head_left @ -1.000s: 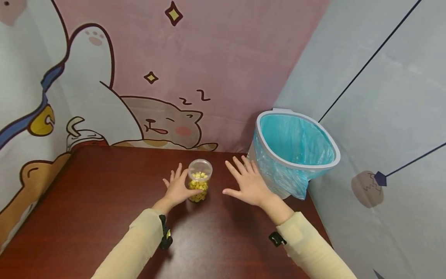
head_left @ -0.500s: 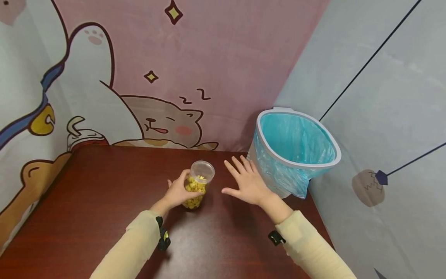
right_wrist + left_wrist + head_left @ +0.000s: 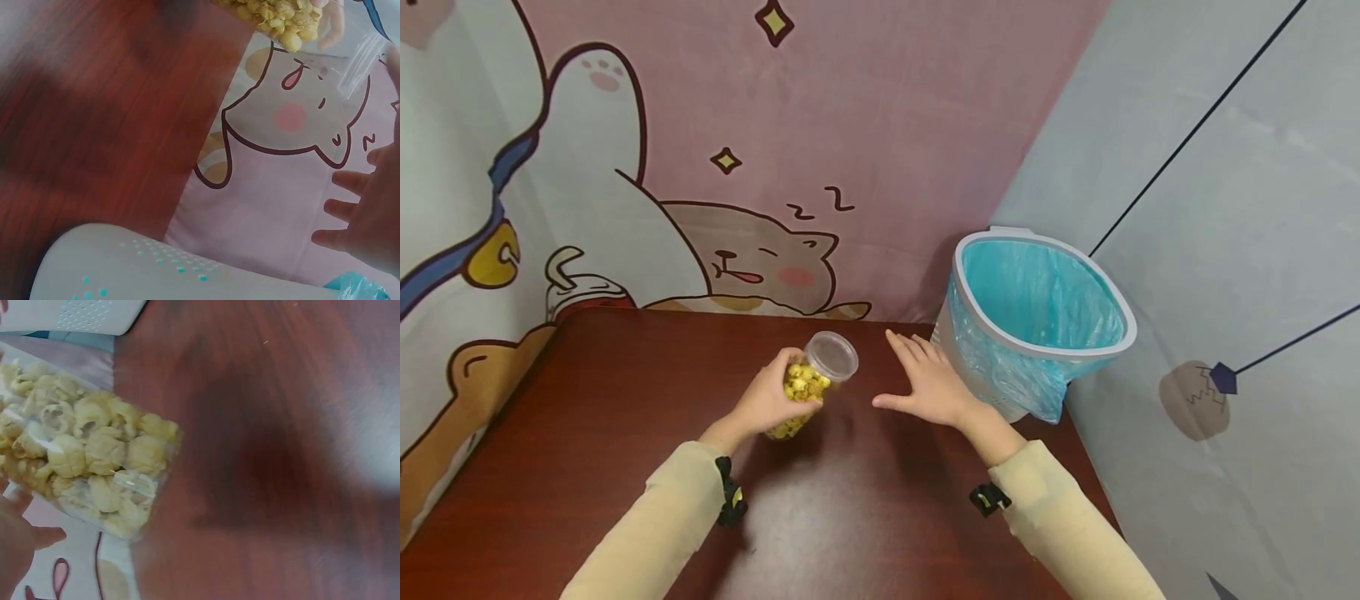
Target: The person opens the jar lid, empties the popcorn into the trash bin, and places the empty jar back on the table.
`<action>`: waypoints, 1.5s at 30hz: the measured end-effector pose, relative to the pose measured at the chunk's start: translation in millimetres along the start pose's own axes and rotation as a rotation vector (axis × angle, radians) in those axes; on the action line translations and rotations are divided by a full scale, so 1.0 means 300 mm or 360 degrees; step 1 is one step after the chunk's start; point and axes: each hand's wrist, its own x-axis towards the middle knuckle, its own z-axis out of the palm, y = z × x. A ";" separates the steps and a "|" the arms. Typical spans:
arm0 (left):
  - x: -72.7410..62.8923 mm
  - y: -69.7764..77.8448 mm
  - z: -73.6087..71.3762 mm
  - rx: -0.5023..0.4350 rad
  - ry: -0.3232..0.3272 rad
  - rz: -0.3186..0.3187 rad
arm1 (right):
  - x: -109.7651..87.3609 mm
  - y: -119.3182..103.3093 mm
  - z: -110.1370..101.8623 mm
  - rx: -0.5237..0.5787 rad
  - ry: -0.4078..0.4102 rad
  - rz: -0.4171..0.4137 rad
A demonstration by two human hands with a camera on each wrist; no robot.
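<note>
I see the left hand (image 3: pixel 767 398) wrapped round the popcorn jar (image 3: pixel 806 383), likely for a secure hold with its top leaning rightward above the desk (image 3: pixel 827 525). The right hand (image 3: pixel 934 392) holds nothing, fingers spread wide near the bin (image 3: pixel 144 265), apparently giving the jar room.

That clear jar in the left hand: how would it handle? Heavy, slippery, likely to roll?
The jar is probably light for its size, since the popcorn inside looks puffy. Its smooth, shiny wall could be a little slippery, though the left hand grips it. With its round rim, it might roll if laid on its side.
</note>
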 end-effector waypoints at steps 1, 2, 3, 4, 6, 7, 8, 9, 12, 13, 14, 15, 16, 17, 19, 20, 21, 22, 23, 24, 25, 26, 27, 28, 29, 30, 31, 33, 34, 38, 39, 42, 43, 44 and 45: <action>0.003 0.007 -0.010 0.0034 0.0002 0.0029 | 0.005 -0.001 0.001 0.0026 -0.0005 0.0003; 0.006 0.012 -0.019 0.0068 -0.0001 0.0054 | 0.010 -0.002 0.001 0.0047 -0.0008 0.0008; 0.009 0.018 -0.027 0.0102 -0.0009 0.0076 | 0.016 -0.003 0.001 0.0066 -0.0011 0.0009; 0.013 0.024 -0.035 0.0133 -0.0017 0.0097 | 0.021 -0.007 0.000 0.0090 -0.0008 0.0008; 0.019 0.031 -0.046 0.0190 -0.0033 0.0128 | 0.033 -0.017 -0.002 0.0154 0.0002 0.0003; 0.021 0.034 -0.051 0.0216 -0.0044 0.0134 | 0.039 -0.024 -0.003 0.0190 0.0007 -0.0004; 0.024 0.038 -0.054 0.0239 -0.0055 0.0138 | 0.045 -0.032 -0.005 0.0233 0.0012 -0.0015; 0.025 0.042 -0.058 0.0262 -0.0062 0.0143 | 0.052 -0.040 -0.006 0.0278 0.0013 -0.0022; 0.031 0.058 -0.067 0.0310 -0.0080 0.0170 | 0.070 -0.064 -0.011 0.0398 0.0004 -0.0033; 0.032 0.063 -0.070 0.0323 -0.0086 0.0179 | 0.075 -0.072 -0.014 0.0435 0.0000 -0.0034; 0.034 0.069 -0.072 0.0336 -0.0093 0.0192 | 0.079 -0.079 -0.016 0.0463 -0.0008 -0.0028; 0.036 0.073 -0.074 0.0344 -0.0099 0.0203 | 0.083 -0.086 -0.017 0.0482 -0.0018 -0.0017; 0.038 0.079 -0.076 0.0350 -0.0105 0.0214 | 0.087 -0.093 -0.019 0.0496 -0.0028 -0.0006; 0.039 0.084 -0.078 0.0353 -0.0109 0.0223 | 0.090 -0.099 -0.020 0.0510 -0.0041 0.0009; 0.041 0.094 -0.083 0.0349 -0.0119 0.0240 | 0.097 -0.111 -0.019 0.0502 -0.0063 0.0038; 0.042 0.098 -0.085 0.0348 -0.0122 0.0248 | 0.100 -0.116 -0.017 0.0491 -0.0066 0.0049; 0.042 0.101 -0.087 0.0349 -0.0124 0.0255 | 0.103 -0.121 -0.015 0.0482 -0.0065 0.0060; 0.042 0.104 -0.089 0.0353 -0.0129 0.0260 | 0.105 -0.125 -0.013 0.0474 -0.0061 0.0068; 0.041 0.107 -0.090 0.0356 -0.0134 0.0262 | 0.108 -0.130 -0.011 0.0465 -0.0052 0.0070; 0.041 0.108 -0.091 0.0361 -0.0138 0.0265 | 0.110 -0.133 -0.008 0.0449 -0.0037 0.0068; 0.040 0.109 -0.092 0.0366 -0.0141 0.0267 | 0.111 -0.135 -0.005 0.0448 -0.0020 0.0069; 0.039 0.109 -0.093 0.0367 -0.0144 0.0268 | 0.112 -0.137 -0.001 0.0449 -0.0001 0.0067; 0.037 0.111 -0.094 0.0357 -0.0148 0.0281 | 0.114 -0.138 0.002 0.0452 0.0021 0.0059; 0.036 0.112 -0.094 0.0346 -0.0152 0.0289 | 0.115 -0.137 0.006 0.0458 0.0044 0.0050; 0.036 0.112 -0.094 0.0336 -0.0157 0.0293 | 0.116 -0.137 0.010 0.0465 0.0066 0.0040; 0.035 0.112 -0.095 0.0323 -0.0161 0.0298 | 0.117 -0.136 0.013 0.0476 0.0088 0.0028; 0.035 0.113 -0.097 0.0310 -0.0166 0.0301 | 0.118 -0.135 0.016 0.0495 0.0108 0.0015; 0.033 0.114 -0.101 0.0292 -0.0184 0.0297 | 0.119 -0.133 0.022 0.0529 0.0138 -0.0002; 0.033 0.115 -0.103 0.0292 -0.0196 0.0283 | 0.119 -0.131 0.024 0.0546 0.0145 -0.0004; 0.033 0.121 -0.114 0.0298 -0.0258 0.0255 | 0.119 -0.121 0.037 0.0624 0.0146 -0.0025; 0.034 0.123 -0.117 0.0301 -0.0275 0.0254 | 0.120 -0.117 0.040 0.0642 0.0146 -0.0033; 0.039 0.128 -0.122 0.0324 -0.0313 0.0253 | 0.120 -0.108 0.049 0.0682 0.0160 -0.0075; 0.039 0.129 -0.125 0.0330 -0.0323 0.0255 | 0.119 -0.106 0.051 0.0681 0.0170 -0.0086; 0.039 0.130 -0.127 0.0327 -0.0335 0.0257 | 0.119 -0.105 0.053 0.0675 0.0183 -0.0101; 0.040 0.130 -0.129 0.0317 -0.0348 0.0252 | 0.117 -0.105 0.055 0.0663 0.0196 -0.0113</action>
